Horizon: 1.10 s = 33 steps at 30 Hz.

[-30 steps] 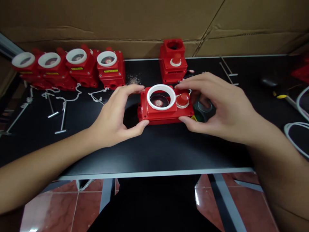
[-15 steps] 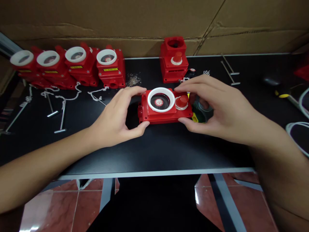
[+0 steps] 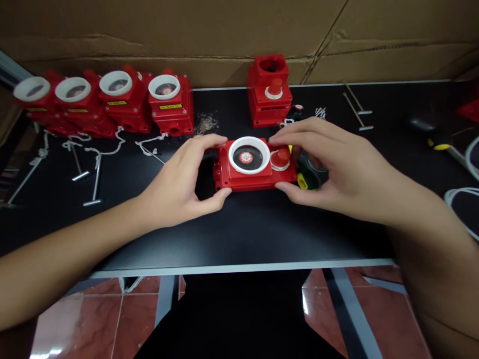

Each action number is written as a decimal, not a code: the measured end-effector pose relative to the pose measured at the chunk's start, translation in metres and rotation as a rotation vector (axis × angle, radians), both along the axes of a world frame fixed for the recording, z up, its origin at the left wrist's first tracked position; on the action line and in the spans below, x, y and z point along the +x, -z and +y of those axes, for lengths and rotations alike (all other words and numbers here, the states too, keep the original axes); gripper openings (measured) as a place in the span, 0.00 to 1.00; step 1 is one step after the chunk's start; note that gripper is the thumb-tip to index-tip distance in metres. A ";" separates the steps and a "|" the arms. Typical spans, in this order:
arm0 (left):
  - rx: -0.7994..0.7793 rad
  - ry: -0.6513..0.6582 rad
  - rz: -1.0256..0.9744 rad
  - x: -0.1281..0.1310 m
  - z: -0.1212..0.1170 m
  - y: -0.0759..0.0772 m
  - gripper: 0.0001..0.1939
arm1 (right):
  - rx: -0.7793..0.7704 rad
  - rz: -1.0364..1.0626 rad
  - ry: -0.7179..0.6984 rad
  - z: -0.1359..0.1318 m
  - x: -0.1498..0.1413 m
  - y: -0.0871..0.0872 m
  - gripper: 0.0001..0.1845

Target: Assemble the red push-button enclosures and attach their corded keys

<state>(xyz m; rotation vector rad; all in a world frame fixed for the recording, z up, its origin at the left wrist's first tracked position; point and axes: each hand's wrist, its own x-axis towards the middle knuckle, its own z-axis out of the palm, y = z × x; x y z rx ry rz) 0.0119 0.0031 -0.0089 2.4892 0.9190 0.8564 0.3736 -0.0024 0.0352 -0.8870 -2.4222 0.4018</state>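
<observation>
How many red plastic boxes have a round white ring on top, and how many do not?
White-ringed red plastic boxes: 5 (four in row, one between left hand and right hand)
Ringless red plastic box: 1
Total: 6
Blurred red shape, right edge: not counted

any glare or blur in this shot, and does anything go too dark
Head view: bright glare on the floor tiles at lower left, faint sheen on the black tabletop; yellow labels too soft to read; the person's clothing sinks into near-featureless black.
</observation>
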 end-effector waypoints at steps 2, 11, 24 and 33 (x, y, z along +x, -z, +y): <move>0.007 0.016 -0.008 0.000 0.000 -0.001 0.39 | 0.001 -0.002 -0.010 0.000 -0.001 0.000 0.28; 0.081 0.070 0.035 0.001 0.001 -0.002 0.39 | -0.014 0.010 0.024 -0.002 -0.001 0.003 0.28; 0.074 0.061 0.119 0.000 -0.004 -0.005 0.37 | -0.014 -0.020 0.033 -0.006 -0.004 -0.003 0.23; 0.130 0.091 0.132 0.000 -0.004 -0.006 0.32 | -0.032 -0.026 0.023 -0.006 -0.005 -0.004 0.19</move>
